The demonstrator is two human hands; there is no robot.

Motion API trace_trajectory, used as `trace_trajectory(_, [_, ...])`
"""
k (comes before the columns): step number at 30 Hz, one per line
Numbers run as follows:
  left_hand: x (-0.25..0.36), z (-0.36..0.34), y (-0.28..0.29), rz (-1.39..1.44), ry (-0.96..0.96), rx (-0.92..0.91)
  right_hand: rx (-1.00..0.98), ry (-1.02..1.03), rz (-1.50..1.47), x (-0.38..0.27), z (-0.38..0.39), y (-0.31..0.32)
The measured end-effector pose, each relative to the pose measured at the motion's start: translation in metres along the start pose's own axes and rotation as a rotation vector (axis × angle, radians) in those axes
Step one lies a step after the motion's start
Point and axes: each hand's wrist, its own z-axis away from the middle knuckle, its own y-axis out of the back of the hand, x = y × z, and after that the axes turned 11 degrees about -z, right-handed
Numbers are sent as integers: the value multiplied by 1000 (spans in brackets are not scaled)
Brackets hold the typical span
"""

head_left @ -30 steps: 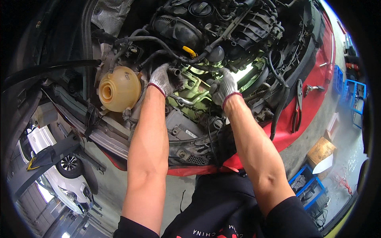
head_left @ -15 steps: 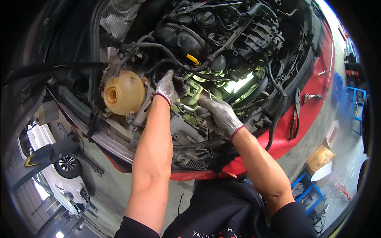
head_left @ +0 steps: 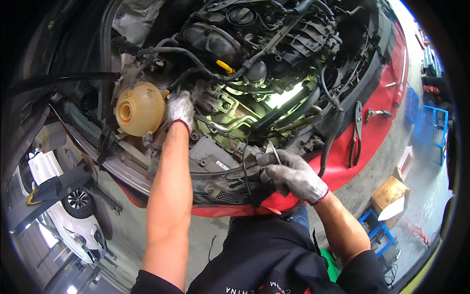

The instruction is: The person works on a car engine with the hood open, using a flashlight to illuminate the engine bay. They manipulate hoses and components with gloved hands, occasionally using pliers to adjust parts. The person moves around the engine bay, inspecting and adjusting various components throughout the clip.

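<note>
My left hand [head_left: 179, 109], in a grey-white knit glove with a dark red cuff, reaches down beside the yellowed coolant reservoir [head_left: 142, 110]. Its fingers are curled, and whatever they grip among the hoses is hidden. In a matching soiled glove, my right hand [head_left: 293, 176] is closed around a slim metal tool [head_left: 272, 150] above the front edge of the engine bay. Only the tool's pale, thin end shows past the fingers. Between my hands lie a bent metal pipe [head_left: 227, 126] and a bracket [head_left: 223, 104] lit by a bright glow.
Pliers [head_left: 357, 132] and a small ratchet-like tool [head_left: 378, 114] lie on the red fender cover [head_left: 338, 161]. A yellow dipstick handle [head_left: 225, 67] sticks up by the engine. Blue racks and a cardboard box [head_left: 390, 192] stand right; a white car [head_left: 63, 196] stands left.
My left hand has moved left, from the middle hoses to beside the reservoir. My right hand has withdrawn from the lit gap toward me, still holding the slim tool. The view has shifted slightly.
</note>
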Motion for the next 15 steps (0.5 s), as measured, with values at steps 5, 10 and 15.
trace_trajectory(5, [46, 65, 16, 159, -120, -17, -14, -37, 186, -5, 28, 2])
trace_trajectory(10, [87, 130, -11, -105, -56, -526, -122, 97, 110, 8, 39, 16])
trace_trajectory(15, [83, 95, -112, 191, 358, -638, -115, 135, 55, 10, 58, 23])
